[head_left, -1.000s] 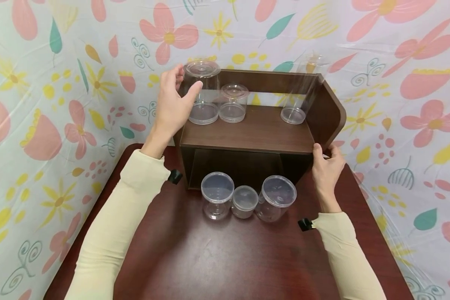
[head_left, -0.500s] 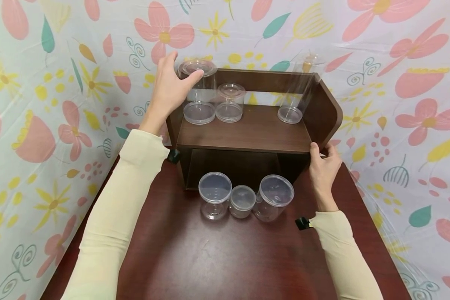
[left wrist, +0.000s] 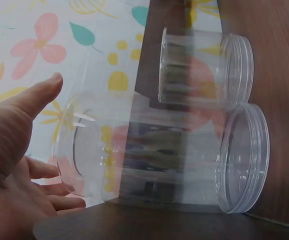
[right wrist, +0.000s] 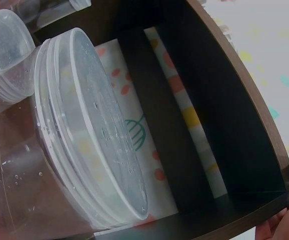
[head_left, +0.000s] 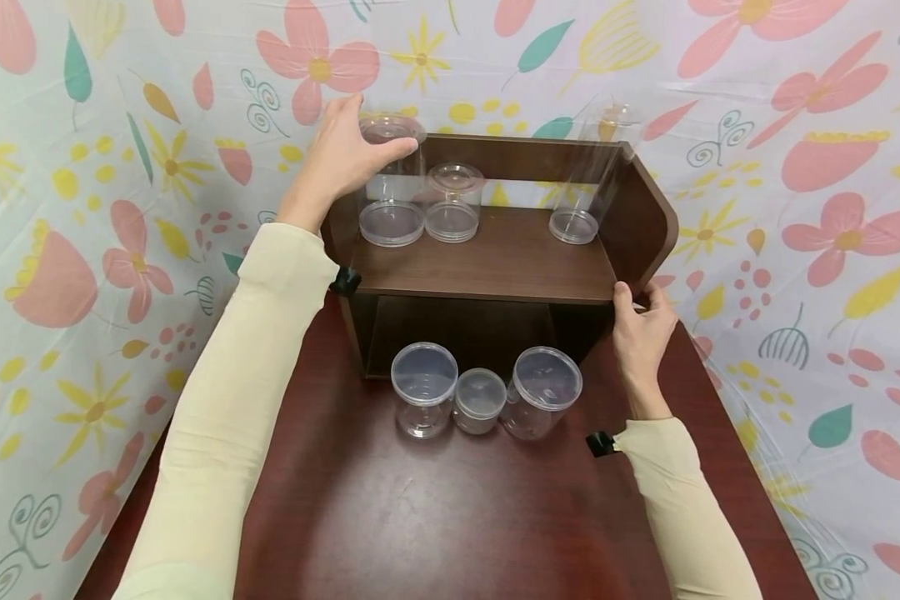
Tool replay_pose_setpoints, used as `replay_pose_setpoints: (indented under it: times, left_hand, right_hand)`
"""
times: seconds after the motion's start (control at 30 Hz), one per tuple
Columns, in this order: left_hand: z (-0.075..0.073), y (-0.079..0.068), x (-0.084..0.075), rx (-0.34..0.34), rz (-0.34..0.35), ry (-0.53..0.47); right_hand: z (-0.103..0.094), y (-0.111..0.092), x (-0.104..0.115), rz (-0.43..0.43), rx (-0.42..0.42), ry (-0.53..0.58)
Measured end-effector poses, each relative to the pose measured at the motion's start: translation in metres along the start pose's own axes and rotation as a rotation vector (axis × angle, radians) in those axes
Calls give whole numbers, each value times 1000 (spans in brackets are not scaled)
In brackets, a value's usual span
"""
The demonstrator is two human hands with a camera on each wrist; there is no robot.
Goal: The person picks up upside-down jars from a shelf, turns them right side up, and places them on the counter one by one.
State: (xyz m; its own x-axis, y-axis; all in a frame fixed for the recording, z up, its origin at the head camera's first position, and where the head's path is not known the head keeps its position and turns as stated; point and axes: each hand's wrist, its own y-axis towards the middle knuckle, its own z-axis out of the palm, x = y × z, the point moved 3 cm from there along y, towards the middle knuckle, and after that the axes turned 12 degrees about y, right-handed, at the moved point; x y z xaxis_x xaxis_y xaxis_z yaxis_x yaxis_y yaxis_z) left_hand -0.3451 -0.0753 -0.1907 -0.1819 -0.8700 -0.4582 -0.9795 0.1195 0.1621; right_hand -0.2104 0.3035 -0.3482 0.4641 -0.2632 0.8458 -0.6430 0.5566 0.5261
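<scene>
My left hand (head_left: 345,158) is spread beside the top of a tall clear jar (head_left: 392,183), which stands lid down at the left end of a brown shelf unit (head_left: 487,271). In the left wrist view the thumb is apart from the jar, and the other fingers (left wrist: 47,190) lie by its upper end; whether they touch cannot be told. A shorter clear jar (left wrist: 204,67) stands against the tall one. My right hand (head_left: 641,337) grips the front right corner of the shelf unit, thumb on the front edge; the right wrist view shows only part of it.
A slim tall clear jar (head_left: 573,227) stands at the right end of the upper shelf. In front of the lower compartment, a left jar (head_left: 423,379), a small middle jar (head_left: 480,400) and a right jar (head_left: 543,383) stand on the dark red table (head_left: 420,517). Patterned cloth (head_left: 810,250) hangs behind.
My left hand has risen slightly along the tall jar, its thumb now higher near the top. The right hand keeps its grip on the shelf unit. The head view has shifted a little.
</scene>
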Motion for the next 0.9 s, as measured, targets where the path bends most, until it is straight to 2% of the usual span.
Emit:
replay_pose_setpoints:
  times: [0.4, 0.63, 0.9]
  left_hand:
    - [3, 7, -1, 96, 26, 84]
    - [5, 11, 0, 85, 46, 101]
    - [6, 7, 0, 53, 54, 74]
  right_hand:
    - [0, -1, -2, 7, 2, 9]
    - [-1, 0, -2, 3, -4, 17]
    - [-2, 1, -3, 2, -3, 8]
